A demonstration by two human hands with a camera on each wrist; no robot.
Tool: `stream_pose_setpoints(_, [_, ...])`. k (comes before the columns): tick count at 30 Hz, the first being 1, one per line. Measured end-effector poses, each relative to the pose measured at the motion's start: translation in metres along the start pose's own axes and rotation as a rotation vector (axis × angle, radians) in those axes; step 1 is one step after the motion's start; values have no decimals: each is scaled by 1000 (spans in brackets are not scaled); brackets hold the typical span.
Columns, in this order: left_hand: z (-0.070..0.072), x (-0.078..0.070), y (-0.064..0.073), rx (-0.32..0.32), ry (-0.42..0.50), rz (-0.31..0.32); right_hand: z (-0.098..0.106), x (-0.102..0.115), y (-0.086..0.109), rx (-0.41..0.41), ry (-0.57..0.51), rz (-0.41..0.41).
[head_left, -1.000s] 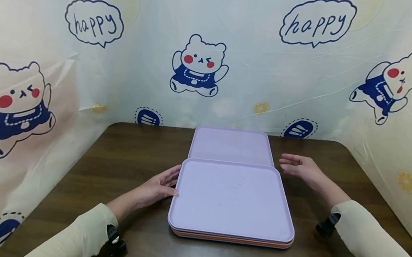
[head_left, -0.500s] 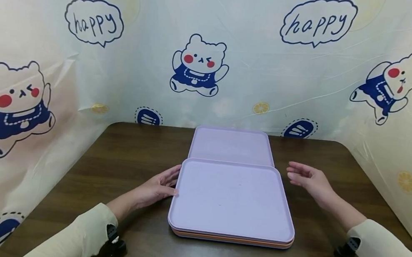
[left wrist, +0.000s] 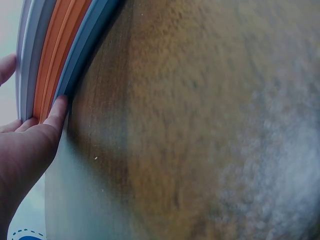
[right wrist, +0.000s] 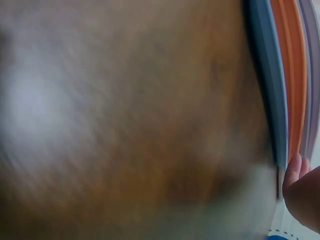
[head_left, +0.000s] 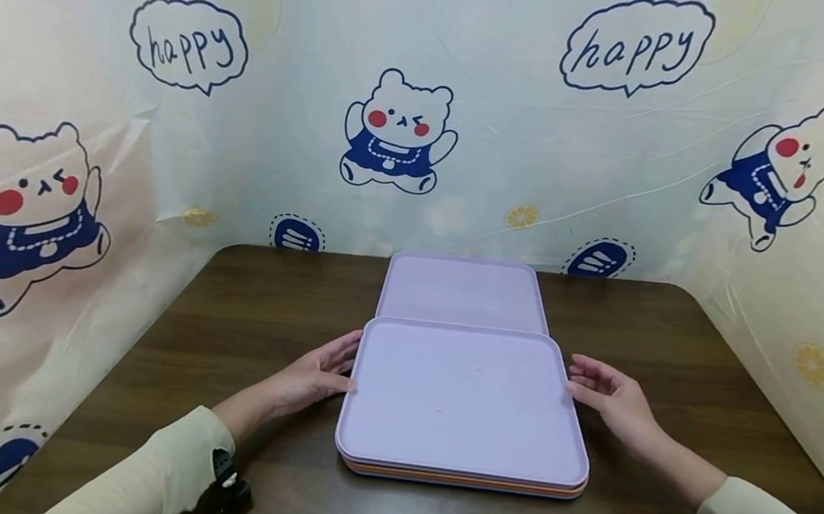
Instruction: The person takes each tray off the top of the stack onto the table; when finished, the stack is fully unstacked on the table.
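A stack of several rectangular trays lies on the table, with a lilac tray (head_left: 464, 405) on top. Orange (left wrist: 52, 55) and blue-grey (left wrist: 85, 42) tray edges show below it in the left wrist view. My left hand (head_left: 304, 378) rests against the stack's left side, thumb at the top rim and fingers along the edges. On the right, my right hand (head_left: 618, 404) has its thumb at the rim and its fingers extended beside the stack. Its fingertips (right wrist: 295, 167) reach the orange edge in the right wrist view.
Another lilac tray (head_left: 464, 292) lies behind the stack, its near end meeting the stack's far edge in the head view. The dark wooden table (head_left: 286, 311) extends on both sides. A printed curtain (head_left: 267, 133) with cartoon bears surrounds the table's back and sides.
My right hand has drawn back from beside the rear tray, swung outward, then come in to the front stack's right rim. My left hand and the trays have stayed in place.
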State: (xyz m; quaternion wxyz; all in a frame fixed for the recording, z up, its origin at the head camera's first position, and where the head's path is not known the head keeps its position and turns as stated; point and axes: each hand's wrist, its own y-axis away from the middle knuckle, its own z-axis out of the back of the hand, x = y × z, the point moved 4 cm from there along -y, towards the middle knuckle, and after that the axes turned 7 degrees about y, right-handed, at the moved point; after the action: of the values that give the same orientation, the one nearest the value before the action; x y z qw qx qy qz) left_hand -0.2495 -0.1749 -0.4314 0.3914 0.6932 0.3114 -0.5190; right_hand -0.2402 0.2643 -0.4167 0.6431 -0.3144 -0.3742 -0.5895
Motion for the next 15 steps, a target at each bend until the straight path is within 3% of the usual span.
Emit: stream_pose_setpoints(15, [0,1,1,-3,-4,-1,-16,0,12,-10,5,-44])
